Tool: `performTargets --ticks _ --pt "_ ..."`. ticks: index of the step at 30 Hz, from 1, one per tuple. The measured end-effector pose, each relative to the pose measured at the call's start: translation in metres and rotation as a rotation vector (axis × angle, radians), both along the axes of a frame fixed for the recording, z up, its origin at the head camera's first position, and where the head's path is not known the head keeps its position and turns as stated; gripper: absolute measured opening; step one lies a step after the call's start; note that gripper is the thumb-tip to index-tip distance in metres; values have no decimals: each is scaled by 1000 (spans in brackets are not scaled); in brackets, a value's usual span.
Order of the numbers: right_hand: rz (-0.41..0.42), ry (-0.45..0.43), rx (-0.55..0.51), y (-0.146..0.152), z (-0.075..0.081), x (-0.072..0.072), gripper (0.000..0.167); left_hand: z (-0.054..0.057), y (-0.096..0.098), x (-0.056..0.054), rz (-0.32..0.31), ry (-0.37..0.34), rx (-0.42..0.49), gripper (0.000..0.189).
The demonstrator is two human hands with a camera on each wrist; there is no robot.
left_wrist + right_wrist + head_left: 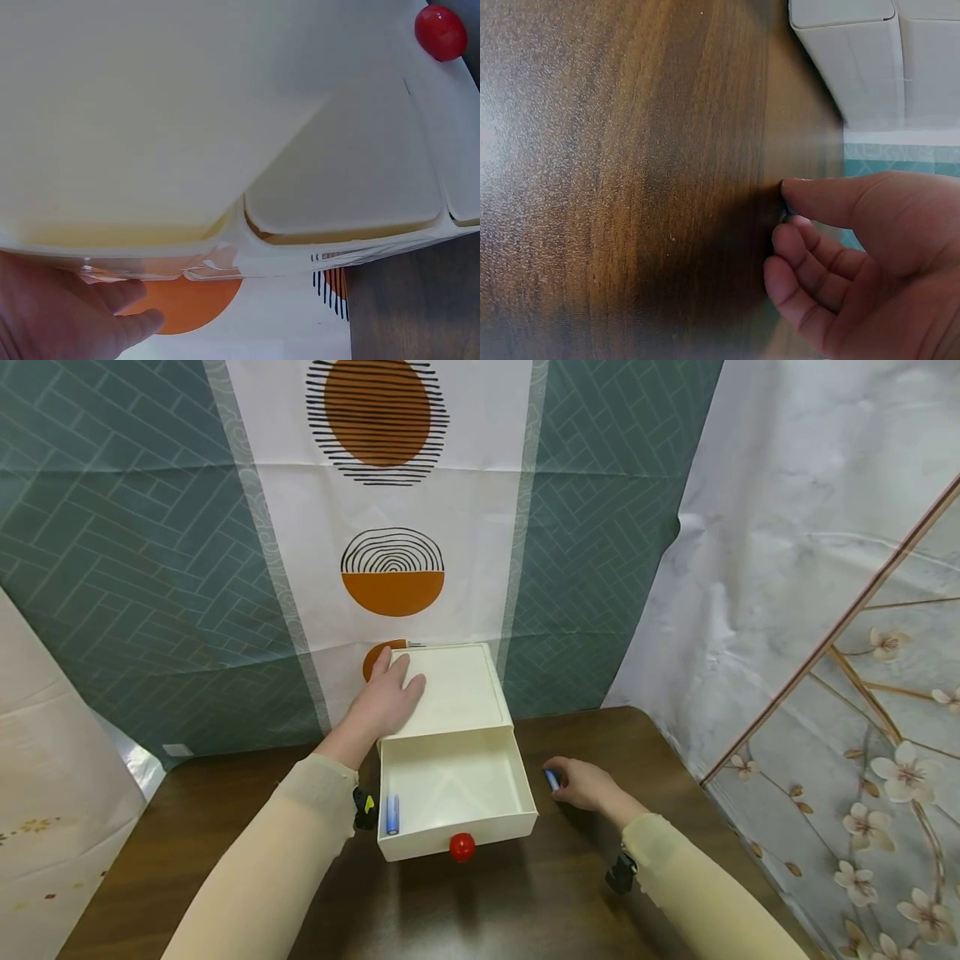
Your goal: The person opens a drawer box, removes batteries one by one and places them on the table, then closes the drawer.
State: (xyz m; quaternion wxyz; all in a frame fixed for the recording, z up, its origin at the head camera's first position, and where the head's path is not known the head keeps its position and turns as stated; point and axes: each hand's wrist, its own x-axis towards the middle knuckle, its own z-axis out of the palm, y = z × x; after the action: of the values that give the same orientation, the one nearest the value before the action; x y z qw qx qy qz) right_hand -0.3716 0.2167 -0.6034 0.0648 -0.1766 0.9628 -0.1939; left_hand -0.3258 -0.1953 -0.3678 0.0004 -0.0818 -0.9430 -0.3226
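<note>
A white box stands on the table with its drawer pulled out toward me. The drawer has a round red knob on its front. Inside, along its left wall, lies a small blue battery-like cylinder. My left hand rests on the box's top at the left edge, fingers spread. To the right of the drawer, my right hand pinches a second blue cylinder between thumb and fingers, low over the table. In the right wrist view the fingers mostly hide it.
The brown wooden table extends to both sides of the box. Behind it hangs a patterned cloth in green and white. A pale flowered curtain borders the table on the right, another pale cloth on the left.
</note>
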Motion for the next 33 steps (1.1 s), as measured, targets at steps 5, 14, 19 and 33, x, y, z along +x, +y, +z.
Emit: performTargets --ticks 5,14,19,33 --pt "-11 -4 -13 -1 1 -1 58 1 1 0 -2 3 -3 75" --pt "-41 -18 -53 -2 2 -1 57 -1 1 0 5 -3 -7 75" --pt "-27 -8 -58 -3 3 -1 57 -1 1 -1 10 -2 -11 75" --pt "-49 -29 -55 -3 3 0 60 1 1 1 0 -9 0 76"
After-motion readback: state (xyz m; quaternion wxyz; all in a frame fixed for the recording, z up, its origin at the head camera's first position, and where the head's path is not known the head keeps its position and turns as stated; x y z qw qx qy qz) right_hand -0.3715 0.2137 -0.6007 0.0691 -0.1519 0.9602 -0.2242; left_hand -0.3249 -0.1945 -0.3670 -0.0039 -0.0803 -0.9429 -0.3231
